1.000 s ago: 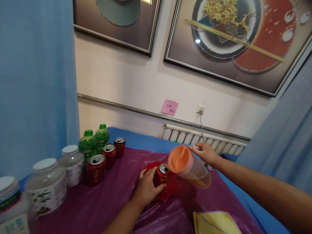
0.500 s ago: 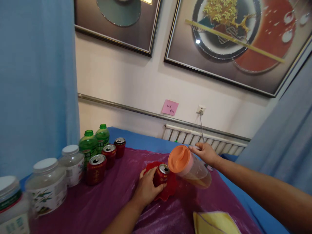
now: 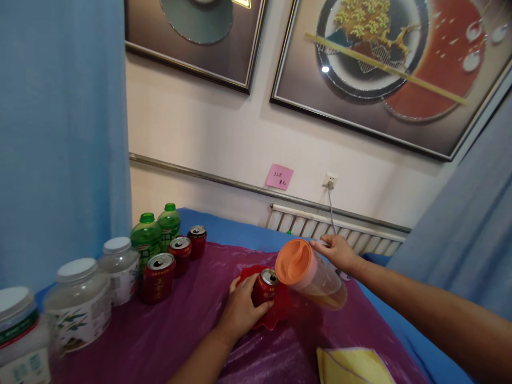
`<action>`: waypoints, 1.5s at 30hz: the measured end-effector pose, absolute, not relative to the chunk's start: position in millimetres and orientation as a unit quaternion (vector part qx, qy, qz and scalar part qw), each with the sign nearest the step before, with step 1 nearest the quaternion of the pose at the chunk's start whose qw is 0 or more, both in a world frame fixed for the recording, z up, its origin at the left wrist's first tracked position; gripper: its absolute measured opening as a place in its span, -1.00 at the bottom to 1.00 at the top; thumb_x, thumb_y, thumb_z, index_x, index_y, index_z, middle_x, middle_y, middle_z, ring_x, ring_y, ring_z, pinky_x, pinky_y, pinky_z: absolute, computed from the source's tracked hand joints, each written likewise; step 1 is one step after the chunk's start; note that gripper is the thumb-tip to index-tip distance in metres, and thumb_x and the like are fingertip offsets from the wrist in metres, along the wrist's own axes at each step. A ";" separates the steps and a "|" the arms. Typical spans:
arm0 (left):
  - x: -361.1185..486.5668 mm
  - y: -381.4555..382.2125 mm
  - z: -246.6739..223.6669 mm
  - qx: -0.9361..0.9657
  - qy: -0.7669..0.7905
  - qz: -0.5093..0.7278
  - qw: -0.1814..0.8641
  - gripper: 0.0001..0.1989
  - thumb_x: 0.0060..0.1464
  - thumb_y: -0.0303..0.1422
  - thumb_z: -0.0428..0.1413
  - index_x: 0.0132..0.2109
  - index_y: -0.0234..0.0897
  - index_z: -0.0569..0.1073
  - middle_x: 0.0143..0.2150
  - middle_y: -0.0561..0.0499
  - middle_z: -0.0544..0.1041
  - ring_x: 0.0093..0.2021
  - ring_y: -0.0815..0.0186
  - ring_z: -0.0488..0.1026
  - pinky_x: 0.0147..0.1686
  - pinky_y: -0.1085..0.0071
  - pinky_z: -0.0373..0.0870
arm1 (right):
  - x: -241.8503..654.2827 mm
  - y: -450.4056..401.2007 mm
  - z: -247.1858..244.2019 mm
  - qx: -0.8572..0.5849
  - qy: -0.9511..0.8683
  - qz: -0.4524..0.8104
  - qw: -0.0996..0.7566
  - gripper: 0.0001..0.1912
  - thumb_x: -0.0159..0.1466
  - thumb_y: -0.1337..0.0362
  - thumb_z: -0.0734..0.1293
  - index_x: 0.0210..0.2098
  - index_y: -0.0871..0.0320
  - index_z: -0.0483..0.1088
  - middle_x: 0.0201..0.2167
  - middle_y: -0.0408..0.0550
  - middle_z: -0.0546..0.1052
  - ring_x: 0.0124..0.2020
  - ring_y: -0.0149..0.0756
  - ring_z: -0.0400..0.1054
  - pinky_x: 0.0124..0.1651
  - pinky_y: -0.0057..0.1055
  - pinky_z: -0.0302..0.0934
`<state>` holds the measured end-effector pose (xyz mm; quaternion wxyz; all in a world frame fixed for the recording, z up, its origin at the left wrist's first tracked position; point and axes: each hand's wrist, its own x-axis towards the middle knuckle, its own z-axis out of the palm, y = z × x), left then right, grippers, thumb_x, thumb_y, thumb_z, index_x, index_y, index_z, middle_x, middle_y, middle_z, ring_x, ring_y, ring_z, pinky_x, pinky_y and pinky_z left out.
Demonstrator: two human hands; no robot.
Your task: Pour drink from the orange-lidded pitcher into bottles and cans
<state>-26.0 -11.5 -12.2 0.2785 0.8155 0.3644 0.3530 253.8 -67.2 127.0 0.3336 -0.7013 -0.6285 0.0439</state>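
Observation:
My left hand (image 3: 241,308) is wrapped round a red can (image 3: 264,288) with an opened top, which stands upright in a red scalloped dish (image 3: 279,312). To the right, my right hand (image 3: 335,250) grips the handle of a clear pitcher (image 3: 316,277) with an orange lid (image 3: 295,261). The pitcher is tilted left, its lid close beside the can's top, and yellowish liquid lies in its lower part. No stream of liquid can be made out between lid and can.
Several red cans (image 3: 159,280), two green bottles (image 3: 146,240) and several clear jars with white lids (image 3: 79,306) line the left side. A folded yellow cloth (image 3: 354,366) lies at the front on the purple covering (image 3: 188,330). A radiator (image 3: 360,237) is behind.
The view has shifted very slightly. Both hands, the can and the tilted pitcher look the same as before.

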 end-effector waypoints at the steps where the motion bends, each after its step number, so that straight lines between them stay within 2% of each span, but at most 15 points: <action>1: -26.1 -11.7 -11.9 0.815 0.365 0.354 0.279 -0.39 -0.09 -0.29 0.33 0.15 -0.09 0.40 0.14 -0.06 0.57 0.20 0.00 0.43 0.34 -0.06 -0.04 | 253.8 -67.2 127.0 -0.700 -0.628 0.045 0.335 -0.43 0.18 -0.19 0.27 -0.63 0.04 -0.06 -0.65 -0.30 -0.05 -0.60 -0.48 -0.14 -0.56 -0.44 -0.24; 45: -26.5 -12.3 -12.1 0.815 0.366 0.349 0.284 -0.39 -0.07 -0.29 0.32 0.15 -0.10 0.39 0.16 -0.05 0.56 0.22 0.04 0.41 0.34 -0.06 -0.06 | 253.6 -68.8 124.9 -0.704 -0.624 0.034 0.336 -0.42 0.17 -0.19 0.26 -0.64 0.04 -0.06 -0.66 -0.30 -0.05 -0.60 -0.47 -0.12 -0.56 -0.45 -0.23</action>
